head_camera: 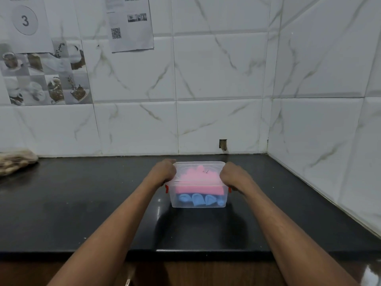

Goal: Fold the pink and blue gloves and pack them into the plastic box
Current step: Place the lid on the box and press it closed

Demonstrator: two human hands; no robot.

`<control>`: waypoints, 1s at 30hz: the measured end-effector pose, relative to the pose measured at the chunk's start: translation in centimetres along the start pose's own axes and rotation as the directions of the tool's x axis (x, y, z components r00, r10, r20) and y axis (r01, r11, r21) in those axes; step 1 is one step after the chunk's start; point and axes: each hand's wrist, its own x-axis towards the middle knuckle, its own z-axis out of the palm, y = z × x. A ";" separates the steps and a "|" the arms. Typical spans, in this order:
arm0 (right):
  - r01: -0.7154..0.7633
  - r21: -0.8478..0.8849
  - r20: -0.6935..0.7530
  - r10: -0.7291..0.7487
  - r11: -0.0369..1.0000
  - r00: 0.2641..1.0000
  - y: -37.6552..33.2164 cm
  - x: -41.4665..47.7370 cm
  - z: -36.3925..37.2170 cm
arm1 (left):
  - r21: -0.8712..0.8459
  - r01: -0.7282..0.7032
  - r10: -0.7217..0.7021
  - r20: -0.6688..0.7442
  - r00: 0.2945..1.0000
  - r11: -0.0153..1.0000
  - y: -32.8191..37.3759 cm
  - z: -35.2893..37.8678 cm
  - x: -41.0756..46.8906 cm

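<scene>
A clear plastic box (pixel 221 200) with its lid (pixel 214 166) on stands on the black counter, near the back wall. Through its wall I see the folded pink gloves (pixel 198 189) on top and the blue gloves (pixel 199 200) beneath, fingertips toward me. My left hand (pixel 164 172) grips the box's left side and my right hand (pixel 232 176) grips its right side, fingers curled over the lid's edges. Red latches (pixel 166 188) show just below each hand.
The black counter (pixel 103 203) runs to tiled walls at the back and right. A crumpled beige cloth (pixel 16 162) lies at the far left against the wall. Printed sheets hang on the wall at the upper left. The counter's front edge is close to me.
</scene>
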 end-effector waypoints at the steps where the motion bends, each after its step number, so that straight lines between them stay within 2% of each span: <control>1: -0.008 0.053 0.008 0.007 0.999 1.000 0.2 0.1 0.4 | 0.025 -0.011 0.011 0.006 1.000 1.000 0.0 0.2 0.1; 3: -0.024 0.091 0.027 0.022 0.996 0.999 0.4 0.2 0.6 | 0.080 -0.022 0.021 0.007 1.000 0.997 -0.4 0.4 0.3; 5: -0.009 -0.011 0.046 0.010 1.000 0.999 0.2 0.7 0.1 | 0.116 -0.045 0.044 0.009 0.999 0.992 -0.8 0.2 0.4; 9: 0.214 -0.127 0.080 -0.205 0.969 0.975 -0.8 1.6 -0.5 | 0.232 -0.297 0.268 0.146 0.952 0.926 0.2 0.3 0.5; 11: 0.276 -0.181 0.129 -0.255 0.944 0.958 -1.3 1.8 -0.2 | 0.253 -0.353 0.300 0.224 0.927 0.901 1.2 0.6 0.8; 15: 0.261 -0.174 0.204 -0.224 0.949 0.953 -1.2 2.4 0.5 | 0.259 -0.334 0.257 0.291 0.922 0.906 1.7 0.5 1.0; 19: 0.262 -0.168 0.234 -0.220 0.950 0.947 -1.1 2.5 0.6 | 0.218 -0.349 0.274 0.311 0.910 0.911 1.5 0.6 1.1; 22: 0.267 -0.203 0.229 -0.219 0.942 0.948 -1.2 2.5 0.6 | 0.225 -0.348 0.272 0.309 0.911 0.910 1.7 0.8 1.1; 30: 0.278 -0.165 0.226 -0.238 0.946 0.945 -1.0 3.0 0.9 | 0.257 -0.303 0.233 0.270 0.934 0.918 1.5 1.2 1.2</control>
